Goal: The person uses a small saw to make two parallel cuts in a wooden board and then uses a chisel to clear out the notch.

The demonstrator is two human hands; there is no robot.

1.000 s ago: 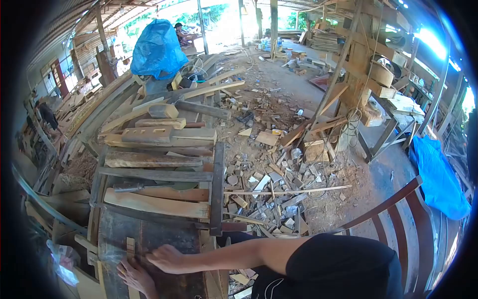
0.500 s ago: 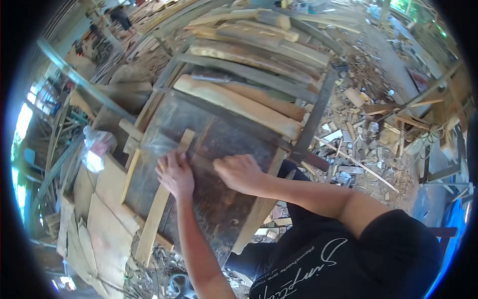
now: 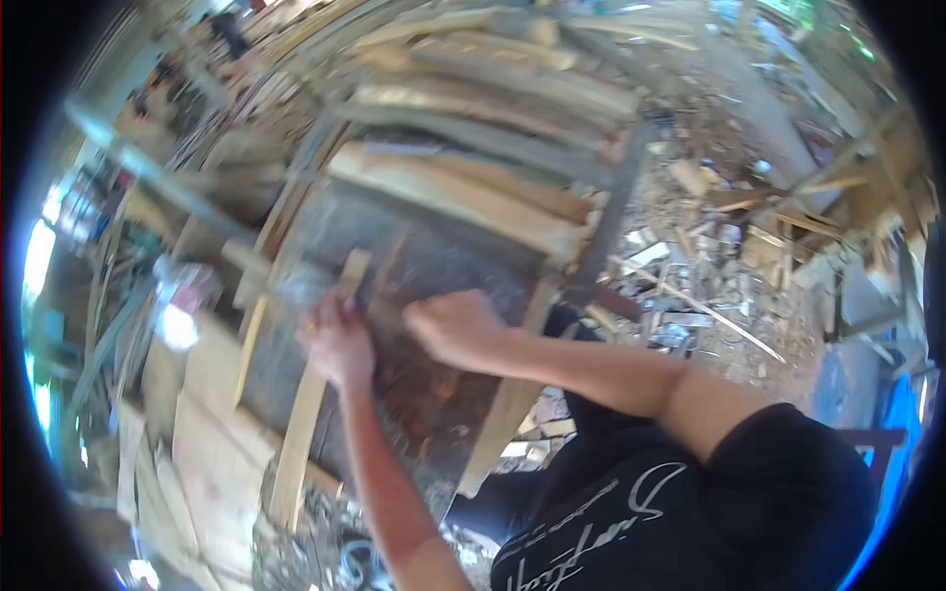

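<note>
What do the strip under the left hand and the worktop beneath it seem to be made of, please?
The strip under the left hand looks like bare wood: pale tan and matte. The worktop is probably wood too, dark and worn, with reddish-brown patches, though blur hides any grain.

Two hands (image 3: 337,345) (image 3: 459,331), one plastic bag (image 3: 183,303)
</note>
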